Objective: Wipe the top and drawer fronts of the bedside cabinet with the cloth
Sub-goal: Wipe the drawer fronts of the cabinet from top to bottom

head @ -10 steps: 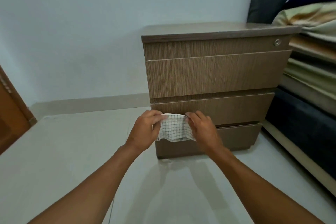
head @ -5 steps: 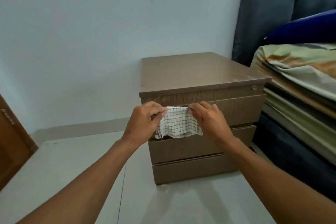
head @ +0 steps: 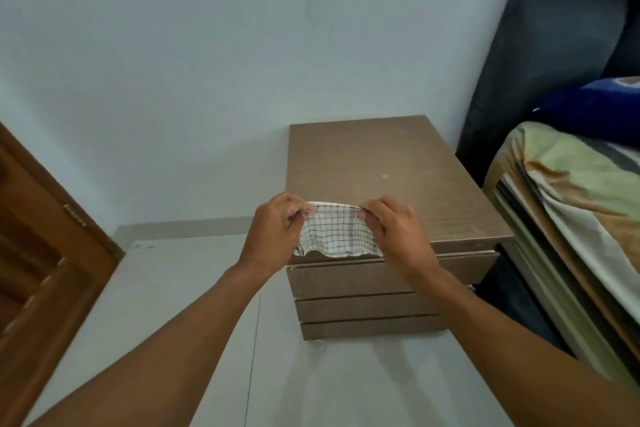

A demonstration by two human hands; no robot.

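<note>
Cloth [head: 337, 234] mid-frame, stretched in front of the cabinet [head: 381, 170] top's front edge. Left hand [head: 273, 236] and right hand [head: 398, 236] each pinch an upper corner. Suggest laying it flat on top, then pressing evenly, overlapping strokes back to front.

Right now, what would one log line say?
left hand: pinches cloth | right hand: pinches cloth | cloth: stretched over cabinet front edge | contact: unclear
</note>
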